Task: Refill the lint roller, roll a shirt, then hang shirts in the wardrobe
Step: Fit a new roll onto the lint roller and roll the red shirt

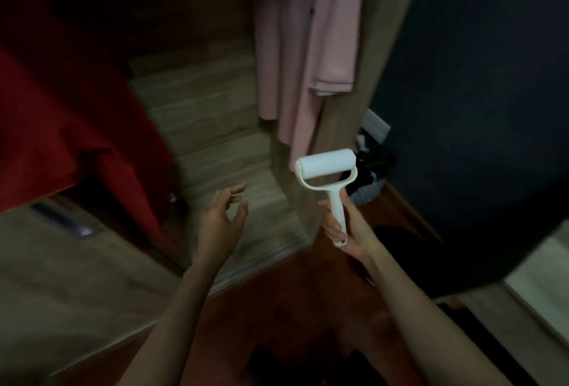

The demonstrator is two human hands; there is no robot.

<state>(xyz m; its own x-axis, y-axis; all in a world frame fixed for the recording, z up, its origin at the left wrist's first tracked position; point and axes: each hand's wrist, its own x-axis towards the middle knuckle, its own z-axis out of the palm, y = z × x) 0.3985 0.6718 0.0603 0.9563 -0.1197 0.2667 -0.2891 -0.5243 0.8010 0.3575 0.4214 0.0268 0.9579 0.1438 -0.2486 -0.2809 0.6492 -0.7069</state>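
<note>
A: From the head view, where's the lint roller (328,170)?
B: Just below the pink shirt (304,47), its handle gripped by the right hand (341,225). The left hand (223,213), lower left of that shirt, is spread and empty.
A: Advice?
B: I'd hold the hem taut with it, then roll downward.
</note>
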